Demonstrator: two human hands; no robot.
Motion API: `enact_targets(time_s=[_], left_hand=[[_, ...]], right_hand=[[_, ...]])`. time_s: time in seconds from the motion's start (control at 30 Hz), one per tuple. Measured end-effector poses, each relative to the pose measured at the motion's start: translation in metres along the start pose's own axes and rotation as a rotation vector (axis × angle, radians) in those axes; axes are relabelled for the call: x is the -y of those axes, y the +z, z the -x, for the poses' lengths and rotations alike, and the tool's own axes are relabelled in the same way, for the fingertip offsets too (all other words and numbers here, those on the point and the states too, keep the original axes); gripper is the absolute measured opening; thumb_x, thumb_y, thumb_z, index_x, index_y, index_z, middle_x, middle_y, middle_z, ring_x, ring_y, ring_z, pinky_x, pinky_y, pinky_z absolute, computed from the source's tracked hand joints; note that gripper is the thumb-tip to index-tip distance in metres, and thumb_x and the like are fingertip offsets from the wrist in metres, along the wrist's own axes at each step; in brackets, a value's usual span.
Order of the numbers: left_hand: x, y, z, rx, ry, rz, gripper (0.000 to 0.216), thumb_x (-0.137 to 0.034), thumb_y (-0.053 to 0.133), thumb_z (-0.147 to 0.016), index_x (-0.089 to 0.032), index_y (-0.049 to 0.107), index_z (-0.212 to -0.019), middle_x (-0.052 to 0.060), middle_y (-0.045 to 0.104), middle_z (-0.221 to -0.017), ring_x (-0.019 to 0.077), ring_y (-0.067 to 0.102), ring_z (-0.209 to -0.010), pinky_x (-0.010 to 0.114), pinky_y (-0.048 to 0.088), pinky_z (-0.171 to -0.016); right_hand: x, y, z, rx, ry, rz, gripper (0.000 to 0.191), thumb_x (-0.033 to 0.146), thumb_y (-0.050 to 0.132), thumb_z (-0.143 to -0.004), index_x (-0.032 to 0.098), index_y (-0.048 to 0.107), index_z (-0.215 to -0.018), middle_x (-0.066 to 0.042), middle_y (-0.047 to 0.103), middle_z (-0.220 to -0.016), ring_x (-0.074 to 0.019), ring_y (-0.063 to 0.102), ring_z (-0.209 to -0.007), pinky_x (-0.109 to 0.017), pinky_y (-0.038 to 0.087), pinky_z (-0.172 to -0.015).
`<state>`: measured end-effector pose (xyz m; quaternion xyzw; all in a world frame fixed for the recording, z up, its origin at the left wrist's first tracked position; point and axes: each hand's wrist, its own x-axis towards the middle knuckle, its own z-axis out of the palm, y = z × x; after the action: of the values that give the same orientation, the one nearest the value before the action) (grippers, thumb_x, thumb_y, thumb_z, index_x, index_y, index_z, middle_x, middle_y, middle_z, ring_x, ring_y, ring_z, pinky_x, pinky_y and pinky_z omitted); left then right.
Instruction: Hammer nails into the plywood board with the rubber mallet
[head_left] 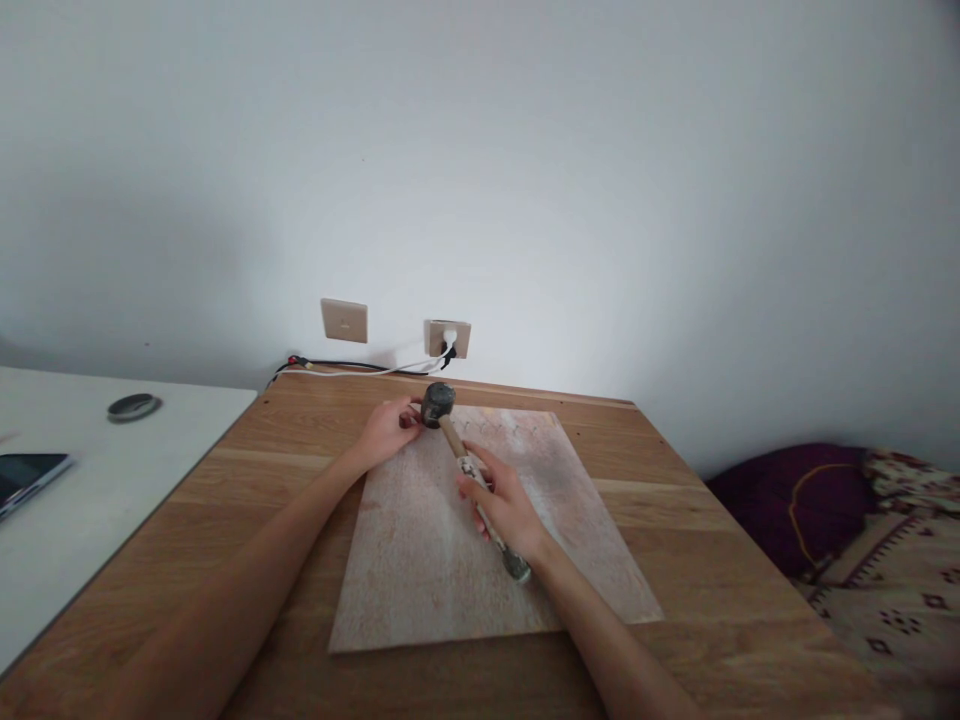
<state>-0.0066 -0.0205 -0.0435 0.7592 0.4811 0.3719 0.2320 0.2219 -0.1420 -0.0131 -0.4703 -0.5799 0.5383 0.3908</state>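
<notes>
My right hand (511, 505) is wrapped around the wooden handle of a hammer (451, 435), whose dark, blocky head points away from me. At the far left part of a worn, pale board (435, 560), my left hand (386, 432) has its fingers curled in and pressed together. The hammer head is right beside those fingertips and partly covers them, so whatever they pinch is hidden. To the right of the head, several small, thin nails (499, 428) stand in a row near the board's far edge.
The board lies on a wooden table (637, 540) against a white wall. Cables (360, 368) run along the table's back edge to a wall socket (457, 340). A white table (67, 520) on the left bears a phone (26, 475) and a round grey dish (133, 406). Patterned fabric (892, 590) lies at right.
</notes>
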Motion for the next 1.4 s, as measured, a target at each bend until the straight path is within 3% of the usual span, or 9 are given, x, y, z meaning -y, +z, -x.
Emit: enact_targets(time_s=[0.07, 0.17, 0.27, 0.43, 0.77, 0.93, 1.03, 1.13, 1.4], left_hand=[[0.000, 0.000, 0.000, 0.008, 0.007, 0.015, 0.038, -0.022, 0.065, -0.077, -0.018, 0.070, -0.114, 0.003, 0.078, -0.087, 0.0196, 0.071, -0.077, 0.031, 0.054, -0.078], [0.002, 0.000, 0.000, 0.010, -0.016, 0.009, 0.039, -0.024, 0.067, -0.078, -0.018, 0.069, -0.116, 0.003, 0.079, -0.090, 0.0190, 0.071, -0.077, 0.031, 0.054, -0.078], [0.003, 0.000, 0.000, 0.017, -0.020, 0.014, 0.039, -0.025, 0.068, -0.077, -0.019, 0.070, -0.115, 0.002, 0.079, -0.089, 0.0184, 0.070, -0.075, 0.031, 0.054, -0.077], [0.004, 0.000, 0.000, 0.013, -0.007, 0.028, 0.037, -0.031, 0.070, -0.077, -0.020, 0.071, -0.112, 0.003, 0.078, -0.088, 0.0193, 0.070, -0.076, 0.032, 0.053, -0.077], [0.008, -0.014, -0.005, 0.057, -0.005, -0.034, 0.046, -0.042, 0.067, -0.078, -0.019, 0.070, -0.117, 0.007, 0.075, -0.099, 0.0242, 0.069, -0.090, 0.038, 0.055, -0.088], [0.019, -0.053, -0.007, 0.163, -0.055, -0.205, 0.058, -0.057, 0.070, -0.074, -0.018, 0.072, -0.116, 0.013, 0.068, -0.116, 0.0260, 0.068, -0.093, 0.039, 0.056, -0.091], [0.020, -0.074, -0.004, 0.371, -0.077, -0.134, 0.064, -0.052, 0.077, -0.066, -0.022, 0.069, -0.122, 0.012, 0.069, -0.123, 0.0250, 0.070, -0.094, 0.034, 0.058, -0.085], [0.011, -0.081, -0.002, 0.469, -0.055, -0.064, 0.062, -0.042, 0.077, -0.063, -0.025, 0.068, -0.123, 0.009, 0.070, -0.125, 0.0263, 0.071, -0.099, 0.032, 0.059, -0.081], [-0.043, -0.021, -0.011, 0.466, 0.138, -0.227, 0.055, -0.019, 0.071, -0.068, -0.025, 0.068, -0.122, 0.008, 0.070, -0.128, 0.0303, 0.063, -0.123, 0.039, 0.052, -0.105]], right_hand=[[0.006, -0.001, 0.009, -0.027, 0.029, -0.181, 0.075, 0.050, 0.070, -0.083, 0.026, 0.041, -0.149, 0.007, 0.063, -0.078, -0.0072, 0.048, -0.036, -0.019, 0.039, -0.029], [0.009, -0.004, 0.033, -0.118, 0.052, -0.338, 0.059, 0.059, 0.068, -0.084, 0.027, 0.051, -0.130, 0.007, 0.062, -0.078, -0.0077, 0.050, -0.036, -0.020, 0.040, -0.030], [0.000, -0.012, 0.059, -0.287, 0.037, -0.334, 0.043, 0.061, 0.069, -0.084, 0.025, 0.053, -0.101, 0.009, 0.057, -0.065, -0.0092, 0.050, -0.038, -0.020, 0.040, -0.034], [-0.017, -0.032, 0.082, -0.479, -0.003, -0.191, 0.037, 0.057, 0.069, -0.085, 0.025, 0.051, -0.092, 0.007, 0.056, -0.059, -0.0105, 0.048, -0.045, -0.020, 0.037, -0.040], [-0.025, -0.034, 0.067, -0.143, 0.130, 0.231, 0.035, 0.059, 0.044, -0.101, 0.025, 0.049, -0.097, 0.011, 0.045, -0.048, -0.0113, 0.038, -0.032, -0.021, 0.022, -0.032], [-0.021, -0.042, 0.091, -0.229, -0.057, 0.555, 0.037, 0.047, 0.045, -0.106, 0.020, 0.058, -0.127, 0.003, 0.060, -0.060, -0.0192, 0.062, -0.056, -0.028, 0.047, -0.055], [-0.034, -0.052, 0.122, -0.446, -0.251, 0.801, 0.033, 0.037, 0.044, -0.108, 0.023, 0.058, -0.134, -0.010, 0.075, -0.101, -0.0271, 0.073, -0.094, -0.041, 0.057, -0.083], [-0.060, -0.067, 0.149, -0.527, -0.416, 1.118, 0.038, 0.037, 0.051, -0.105, 0.026, 0.055, -0.141, -0.013, 0.069, -0.134, -0.0340, 0.059, -0.132, -0.054, 0.050, -0.105], [-0.110, -0.141, 0.184, -0.641, -0.281, 1.458, 0.044, 0.037, 0.039, -0.106, 0.023, 0.056, -0.144, -0.012, 0.070, -0.135, -0.0368, 0.050, -0.144, -0.059, 0.042, -0.113]])
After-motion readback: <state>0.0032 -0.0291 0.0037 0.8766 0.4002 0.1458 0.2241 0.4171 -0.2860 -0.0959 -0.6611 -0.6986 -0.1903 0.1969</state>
